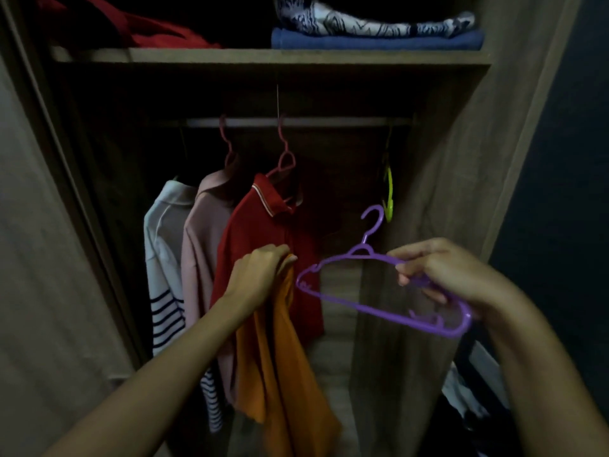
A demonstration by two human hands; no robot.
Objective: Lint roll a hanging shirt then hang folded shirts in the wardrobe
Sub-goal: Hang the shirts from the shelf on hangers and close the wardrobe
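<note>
Hanging stage, judging by the scene: left hand [263,275] has its grip bunched round an orange shirt [280,357] at 7 o'clock; right hand [441,275] pinches a purple hanger [379,308] at 4 o'clock, not yet threaded; no lint roller visible

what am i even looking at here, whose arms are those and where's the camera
There is no machine here: the arms belong to a person, and the one picture comes from a camera worn on their head, looking forward and down into an open wardrobe. The left hand has a grip on an orange shirt; the right hand holds a purple hanger, not yet in the shirt. On the rail hang a red shirt, a pink one and a white striped one. Folded clothes lie on the shelf above.
</note>
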